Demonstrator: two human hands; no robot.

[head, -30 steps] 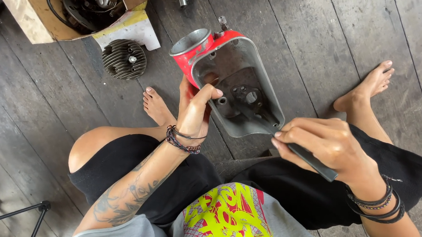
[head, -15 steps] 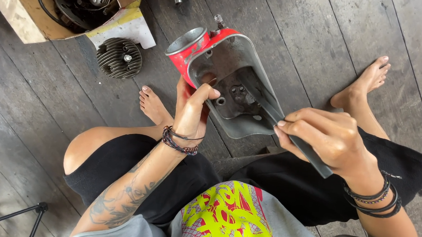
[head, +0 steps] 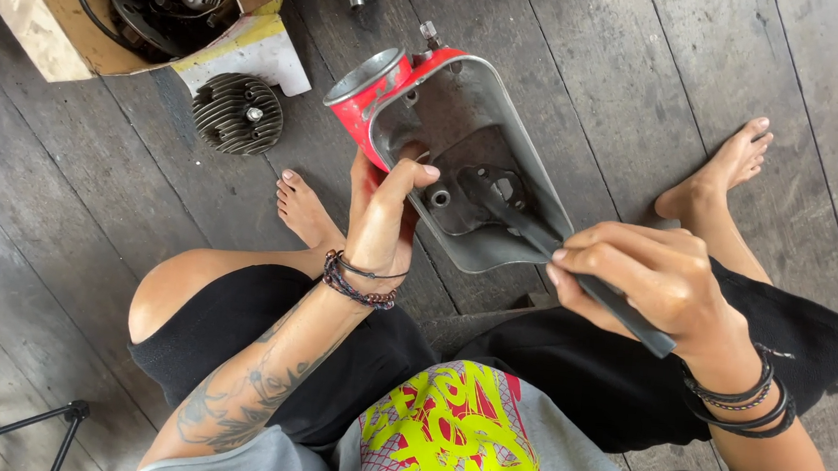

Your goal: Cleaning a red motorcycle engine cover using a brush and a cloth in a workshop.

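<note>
Head | left hand (head: 381, 218) grips red-grey housing (head: 445, 158) | right hand (head: 650, 279) holds file (head: 575, 278)

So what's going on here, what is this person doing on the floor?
A person sits on a wooden plank floor with a red and grey metal housing held up in front of them. The left hand grips its red edge, thumb hooked over the rim. The right hand holds a dark flat tool whose tip reaches into the grey hollow. A finned engine part lies beside an open cardboard box of parts.
</note>
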